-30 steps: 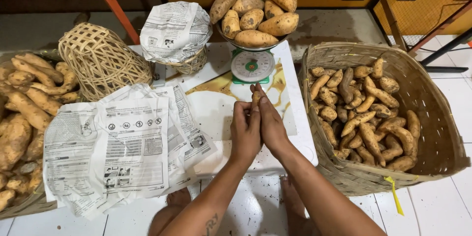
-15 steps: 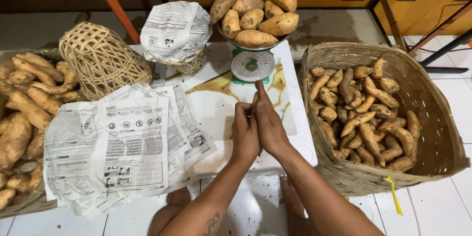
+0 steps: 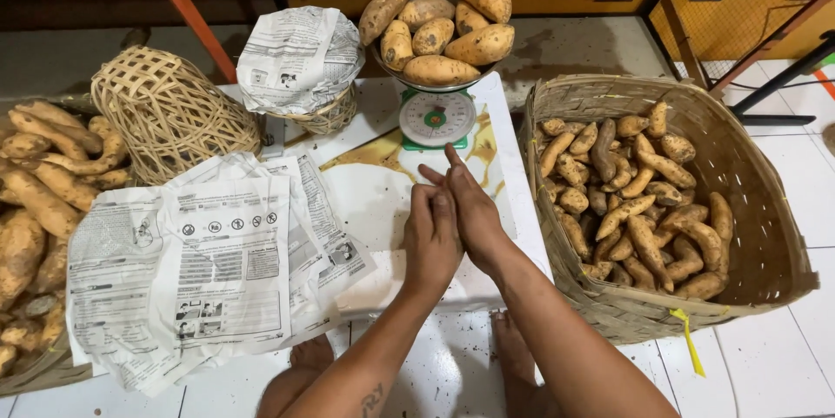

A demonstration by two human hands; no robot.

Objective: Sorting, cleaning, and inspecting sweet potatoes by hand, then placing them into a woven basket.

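From the head camera, one green kitchen scale (image 3: pixel 435 116) stands at the far edge of a low white table (image 3: pixel 383 209), its pan heaped with seven sweet potatoes (image 3: pixel 448 22). One large woven basket (image 3: pixel 757 209) on the right of the table holds a heap of smaller sweet potatoes (image 3: pixel 635 200), too many to count. Two small wicker baskets sit on the left: one overturned (image 3: pixel 165 109), one covered with a crumpled newspaper sheet (image 3: pixel 300 57). Several more newspaper sheets (image 3: pixel 200 270) lie spread over the table's left side, and another pile of sweet potatoes (image 3: pixel 39 192) fills the left edge. Both forearms reach forward over the table; the left hand (image 3: pixel 430 235) and right hand (image 3: pixel 470 209) are pressed side by side just in front of the scale, fingers extended, the right hand's fingers pointing toward the dial. Neither hand visibly holds anything.
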